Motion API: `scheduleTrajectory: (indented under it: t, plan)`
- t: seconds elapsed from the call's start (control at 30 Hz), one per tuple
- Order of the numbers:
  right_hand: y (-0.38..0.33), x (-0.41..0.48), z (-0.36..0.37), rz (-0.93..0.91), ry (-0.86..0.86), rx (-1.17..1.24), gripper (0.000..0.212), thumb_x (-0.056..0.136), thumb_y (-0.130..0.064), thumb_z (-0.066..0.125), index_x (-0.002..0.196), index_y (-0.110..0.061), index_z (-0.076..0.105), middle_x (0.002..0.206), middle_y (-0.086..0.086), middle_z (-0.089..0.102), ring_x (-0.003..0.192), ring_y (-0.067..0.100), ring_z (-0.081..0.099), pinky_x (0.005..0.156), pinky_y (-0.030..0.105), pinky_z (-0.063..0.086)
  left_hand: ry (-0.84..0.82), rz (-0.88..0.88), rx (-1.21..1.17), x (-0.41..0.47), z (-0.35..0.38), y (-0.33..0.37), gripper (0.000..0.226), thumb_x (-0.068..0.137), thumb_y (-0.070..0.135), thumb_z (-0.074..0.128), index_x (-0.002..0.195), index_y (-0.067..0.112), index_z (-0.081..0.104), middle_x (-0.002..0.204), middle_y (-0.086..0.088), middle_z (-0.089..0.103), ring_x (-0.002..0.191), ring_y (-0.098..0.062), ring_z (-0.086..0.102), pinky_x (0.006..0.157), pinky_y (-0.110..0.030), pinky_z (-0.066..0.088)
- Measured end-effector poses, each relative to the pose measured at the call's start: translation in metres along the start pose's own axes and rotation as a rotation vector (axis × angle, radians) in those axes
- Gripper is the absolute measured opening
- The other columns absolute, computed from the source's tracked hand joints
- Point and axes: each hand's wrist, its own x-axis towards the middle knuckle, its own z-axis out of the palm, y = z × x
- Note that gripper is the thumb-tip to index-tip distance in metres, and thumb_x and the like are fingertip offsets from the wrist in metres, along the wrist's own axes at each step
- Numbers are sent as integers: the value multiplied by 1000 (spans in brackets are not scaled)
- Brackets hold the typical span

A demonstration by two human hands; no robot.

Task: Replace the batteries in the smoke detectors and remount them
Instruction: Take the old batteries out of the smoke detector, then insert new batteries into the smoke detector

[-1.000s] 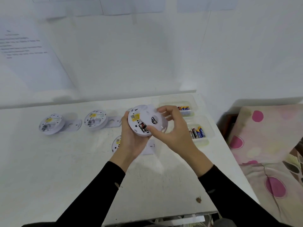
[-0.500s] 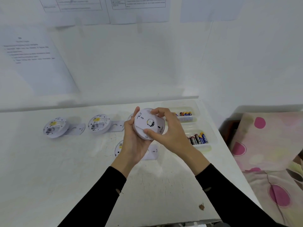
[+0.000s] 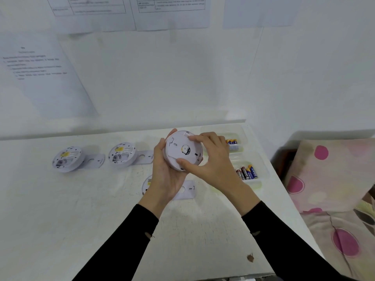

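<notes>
I hold a round white smoke detector (image 3: 179, 152) above the white table (image 3: 81, 220), with a flat white mounting plate set over its back. My left hand (image 3: 165, 175) cups it from the left and below. My right hand (image 3: 211, 159) grips the plate's rim with thumb and fingers. Two open detectors (image 3: 67, 159) (image 3: 121, 154) lie on their backs at the left, each with a mounting plate (image 3: 95, 161) (image 3: 145, 157) beside it. A third detector (image 3: 147, 183) is mostly hidden under my left wrist, its plate (image 3: 187, 191) next to it.
Two clear trays hold batteries at the table's right: the far one (image 3: 232, 141) and the near one (image 3: 246, 172). A spotted pink cushion (image 3: 334, 179) lies off the right edge. Paper sheets (image 3: 40, 74) hang on the wall behind.
The detector's open back with its yellow label was visible a second ago; the mounting plate now covers it, and my right hand has shifted around the rim. The view tilted upward.
</notes>
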Motion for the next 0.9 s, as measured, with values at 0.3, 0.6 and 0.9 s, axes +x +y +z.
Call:
scheduleTrajectory:
  t: [0.3, 0.6, 0.9]
  plan:
    - [-6, 2, 15, 82, 180, -95, 62, 58, -69, 60, 101, -24, 63, 101, -14, 59, 99, 11, 50, 90, 38, 31, 77, 67, 93, 4, 2, -2, 37, 100, 41, 38, 128, 26, 58, 123, -11, 65, 106, -27, 67, 91, -42, 55]
    - [-6, 6, 35, 89, 107, -64, 61, 63, -74, 56, 102, -28, 63, 105, -16, 57, 103, 9, 46, 90, 33, 28, 21, 6, 80, -3, -16, 14, 58, 92, 43, 43, 143, 18, 49, 135, -18, 57, 117, -33, 60, 110, -50, 39]
    - [-31, 19, 70, 452, -405, 518, 67, 85, -78, 14, 119, -43, 60, 108, -23, 68, 127, 11, 45, 114, 43, 20, 160, 118, 755, -32, -70, 75, 108, 70, 41, 82, 154, 43, 14, 143, 6, 50, 122, -8, 59, 106, -35, 44]
